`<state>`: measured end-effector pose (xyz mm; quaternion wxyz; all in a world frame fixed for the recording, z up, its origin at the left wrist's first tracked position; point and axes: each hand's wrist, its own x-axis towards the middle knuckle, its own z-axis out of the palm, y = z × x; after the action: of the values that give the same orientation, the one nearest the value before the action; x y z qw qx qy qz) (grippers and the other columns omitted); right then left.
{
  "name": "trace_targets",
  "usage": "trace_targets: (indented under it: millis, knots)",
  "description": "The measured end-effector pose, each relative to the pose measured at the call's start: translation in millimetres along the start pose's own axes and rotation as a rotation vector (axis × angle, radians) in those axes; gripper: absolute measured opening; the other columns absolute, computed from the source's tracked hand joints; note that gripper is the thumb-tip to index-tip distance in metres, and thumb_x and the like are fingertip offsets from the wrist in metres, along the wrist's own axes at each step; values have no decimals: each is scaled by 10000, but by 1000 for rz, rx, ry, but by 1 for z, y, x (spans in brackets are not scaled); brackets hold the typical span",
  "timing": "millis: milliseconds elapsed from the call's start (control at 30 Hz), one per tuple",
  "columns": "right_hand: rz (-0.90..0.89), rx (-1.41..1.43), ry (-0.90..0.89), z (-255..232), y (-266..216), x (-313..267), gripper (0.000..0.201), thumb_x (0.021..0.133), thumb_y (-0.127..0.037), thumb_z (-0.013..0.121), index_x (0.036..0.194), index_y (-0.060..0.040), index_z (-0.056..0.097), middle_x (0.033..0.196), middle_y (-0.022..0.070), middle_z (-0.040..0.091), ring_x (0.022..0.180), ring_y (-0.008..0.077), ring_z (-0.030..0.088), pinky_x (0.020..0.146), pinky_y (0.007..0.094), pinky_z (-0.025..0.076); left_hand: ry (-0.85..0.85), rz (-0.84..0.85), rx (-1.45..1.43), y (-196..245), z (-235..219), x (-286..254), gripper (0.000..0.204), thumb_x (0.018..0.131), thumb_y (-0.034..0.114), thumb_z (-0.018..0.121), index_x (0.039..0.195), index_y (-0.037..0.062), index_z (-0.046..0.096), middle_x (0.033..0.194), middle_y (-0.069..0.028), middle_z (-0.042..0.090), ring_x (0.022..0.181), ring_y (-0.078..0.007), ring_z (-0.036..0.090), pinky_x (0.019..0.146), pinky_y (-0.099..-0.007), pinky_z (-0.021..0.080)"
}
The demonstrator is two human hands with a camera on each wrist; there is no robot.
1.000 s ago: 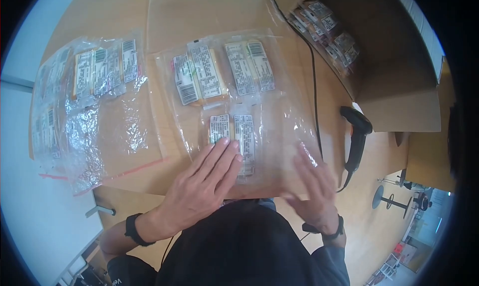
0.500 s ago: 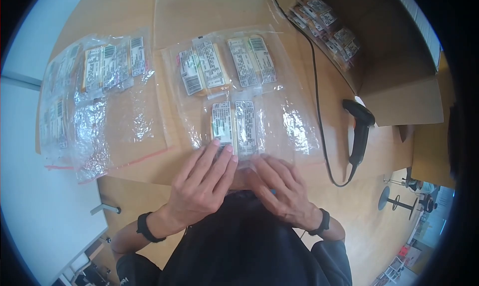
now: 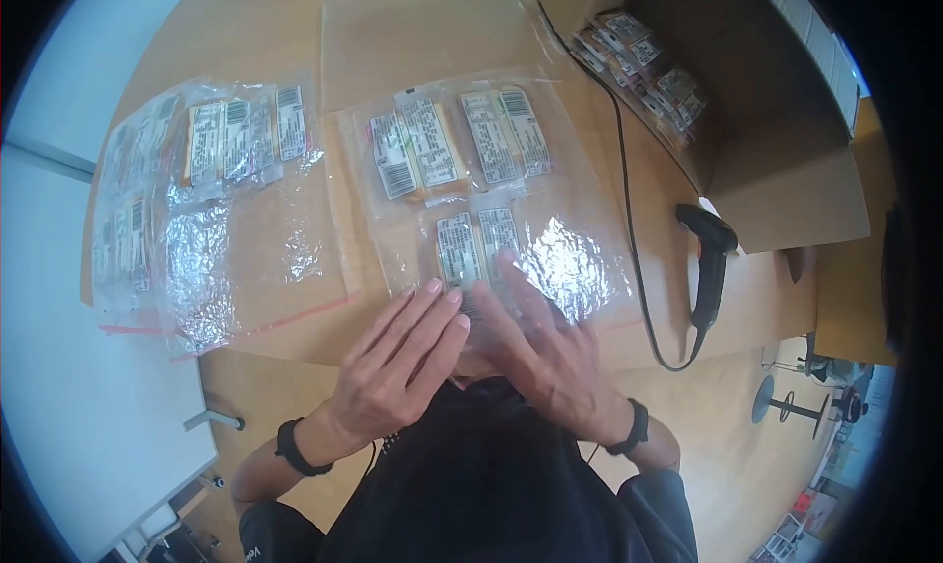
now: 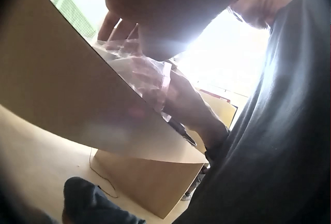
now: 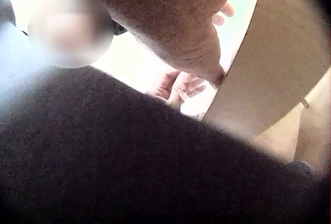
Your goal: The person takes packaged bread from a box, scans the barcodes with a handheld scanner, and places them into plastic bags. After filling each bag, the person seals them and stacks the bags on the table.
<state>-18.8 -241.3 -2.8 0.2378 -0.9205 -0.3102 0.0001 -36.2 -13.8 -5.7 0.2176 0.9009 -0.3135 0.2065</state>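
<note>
In the head view, a large clear plastic bag (image 3: 575, 209) lies flat at the near edge of the table, with labelled food packs inside. Two packs, a left one (image 3: 417, 150) and a right one (image 3: 503, 136), sit side by side in its upper half. Below them is a lower pack (image 3: 457, 244), its near end covered by fingers. My left hand (image 3: 393, 366) rests its straight fingers at that pack's lower left. My right hand (image 3: 560, 366), slightly blurred, reaches over the pack's lower right with fingers extended. Neither hand is curled round anything.
Left of the hands lies another clear bag (image 3: 260, 224) of labelled packs with a red edge strip. A black barcode scanner (image 3: 709, 263) and its cable (image 3: 626, 199) lie to the right. Behind it, an open cardboard box (image 3: 776, 190) contains more packs (image 3: 643, 67).
My right hand has come in from the right to the bag's near edge, then stretched its fingers up over the lower pack. My left hand stays by that pack.
</note>
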Motion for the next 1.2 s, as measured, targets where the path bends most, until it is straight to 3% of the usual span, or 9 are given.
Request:
trace_targets:
  millis: [367,567,667,733,767,867,1000,1100,1200]
  knots:
    - [-268,26,-67,11,12,25,587,863,-180,717,1424,-71,584,1606,157,437,1471,440,408,1161,533,401,-111,39,-9,-2,1,-8,321,921,69,647,1214,-63,660,1345,-235,650,1274,-400,628,1091,-493,508]
    - [-238,-88,48,12,0,6,723,840,-220,698,1429,137,477,1572,304,409,1475,412,420,1197,505,377,-167,-172,-138,14,-5,2,436,902,53,705,1319,-45,623,1468,-237,559,1362,-430,538,1129,-512,461]
    - [-347,-253,17,-30,1,-17,553,819,-219,712,1277,79,619,1407,253,592,1298,345,614,1056,440,523,-327,-97,53,9,-6,2,432,931,113,699,1331,-32,624,1434,-205,596,1354,-421,547,1128,-529,451]
    - [-390,107,76,-61,10,-23,310,774,-190,726,1026,-13,687,1139,133,720,1008,248,737,801,357,610,-284,-75,92,5,-4,3,390,916,80,698,1290,-25,661,1397,-190,630,1323,-426,576,1080,-508,494]
    - [-385,-18,343,-78,22,-10,150,781,-137,738,875,-73,640,959,61,719,824,203,739,618,326,588,-280,-61,95,4,-4,3,390,916,80,698,1290,-25,661,1397,-190,630,1323,-426,576,1080,-508,494]
    - [-187,-423,418,-135,82,44,183,886,-220,730,906,-69,629,860,86,672,678,305,654,548,368,537,-264,-16,139,4,-4,1,349,914,39,673,1257,-24,679,1365,-184,653,1313,-417,589,1055,-504,511]
    - [86,-524,487,-146,184,147,458,945,-395,690,1175,-5,625,1027,214,705,1025,418,675,871,541,542,-256,-36,139,8,-1,-2,352,922,13,656,1270,-35,664,1385,-177,642,1315,-420,588,1052,-510,514]
    - [359,-321,114,-137,229,193,563,901,-417,729,1249,17,649,1192,264,685,1160,409,662,970,538,531,-285,-37,161,12,1,-6,386,934,56,660,1305,-49,637,1418,-195,612,1343,-433,558,1092,-531,482]
    - [322,-375,97,-125,239,195,398,916,-337,704,1108,12,713,1092,276,705,1075,434,685,922,550,542,-380,-62,152,15,-4,-7,547,946,226,699,1387,-72,570,1487,-249,531,1409,-456,476,1176,-537,398]
